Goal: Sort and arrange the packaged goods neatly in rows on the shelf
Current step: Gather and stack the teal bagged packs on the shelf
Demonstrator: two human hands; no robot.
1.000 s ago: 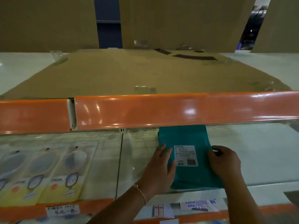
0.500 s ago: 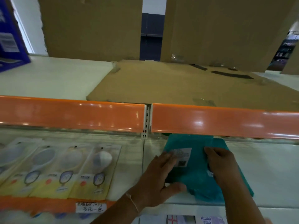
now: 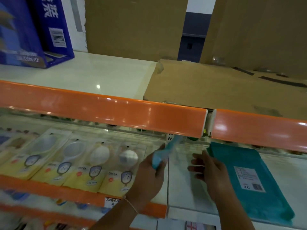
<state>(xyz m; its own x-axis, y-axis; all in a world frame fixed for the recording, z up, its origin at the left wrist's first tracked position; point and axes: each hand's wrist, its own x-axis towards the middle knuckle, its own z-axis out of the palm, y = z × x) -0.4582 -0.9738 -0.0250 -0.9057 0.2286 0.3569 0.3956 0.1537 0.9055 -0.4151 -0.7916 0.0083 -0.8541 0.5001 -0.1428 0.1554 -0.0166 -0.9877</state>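
Head cam's showing the left hand (image 3: 149, 173) gripping a light-blue packet (image 3: 163, 153) edge-up, probably carrying it toward the mirror packs (image 3: 93, 165); right hand (image 3: 210, 170) is hovering with fingers spread, holding nothing, beside the teal packet (image 3: 245, 176) lying flat on the shelf (image 3: 182, 193).

The orange shelf edge (image 3: 116, 113) above my hands is glossy plastic — it throws back white glints. The shelf board (image 3: 103, 77) above it is smooth, shiny white. Beside it lies a flat cardboard sheet (image 3: 207, 87), matt brown and scuffed. The teal packet (image 3: 259, 193) looks matt, with a white paper label (image 3: 249, 179). The mirror packs (image 3: 86, 161) sit in clear, shiny plastic — yellow card beneath.
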